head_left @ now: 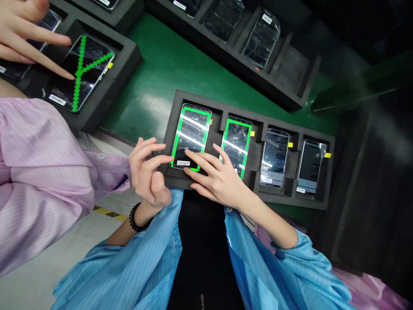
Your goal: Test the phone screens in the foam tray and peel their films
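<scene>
Foam tray (pixel 258 196) on green table (pixel 161 73), four phones. Right hand (pixel 219 178) open, fingertip on first phone (pixel 191 135); left hand (pixel 150 172) loosely curled, gripping nothing, at its edge. Green border drawn on two screens; the other two show text, seemingly untraced.

On the green bench (pixel 167 64), we see a co-worker's hand (pixel 26 34) tracing a phone with a green Y pattern (pixel 79 73), while a far foam tray (pixel 290 73) holds film-wrapped phones (pixel 261 38).
</scene>
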Demonstrator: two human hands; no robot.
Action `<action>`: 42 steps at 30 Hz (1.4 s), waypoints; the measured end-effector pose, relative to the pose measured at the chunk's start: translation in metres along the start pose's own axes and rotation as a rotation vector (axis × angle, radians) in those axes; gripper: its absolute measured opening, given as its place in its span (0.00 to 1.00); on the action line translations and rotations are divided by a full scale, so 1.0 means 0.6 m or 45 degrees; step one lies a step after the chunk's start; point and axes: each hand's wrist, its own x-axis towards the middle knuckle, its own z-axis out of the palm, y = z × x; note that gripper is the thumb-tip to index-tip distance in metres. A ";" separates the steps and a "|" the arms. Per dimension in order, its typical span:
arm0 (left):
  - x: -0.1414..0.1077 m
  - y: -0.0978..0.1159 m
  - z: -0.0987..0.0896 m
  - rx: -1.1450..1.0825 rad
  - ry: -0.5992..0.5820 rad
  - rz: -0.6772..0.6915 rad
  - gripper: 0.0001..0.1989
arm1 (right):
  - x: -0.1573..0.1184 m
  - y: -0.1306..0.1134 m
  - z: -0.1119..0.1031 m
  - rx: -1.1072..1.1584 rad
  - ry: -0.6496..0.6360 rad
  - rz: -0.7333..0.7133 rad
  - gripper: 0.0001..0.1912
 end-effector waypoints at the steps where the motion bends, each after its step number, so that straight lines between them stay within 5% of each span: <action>1: 0.000 0.000 0.000 -0.007 0.005 0.001 0.17 | 0.005 -0.001 0.002 0.002 -0.016 -0.010 0.16; 12: -0.004 -0.007 0.001 0.005 0.020 -0.029 0.17 | 0.053 -0.009 0.012 0.019 -0.071 -0.072 0.19; 17: -0.006 -0.008 0.003 -0.012 0.055 -0.031 0.17 | 0.055 0.000 0.000 0.046 0.021 -0.025 0.17; 42: -0.004 0.000 -0.007 0.050 -0.007 -0.083 0.16 | 0.065 -0.005 0.001 0.068 -0.027 0.003 0.15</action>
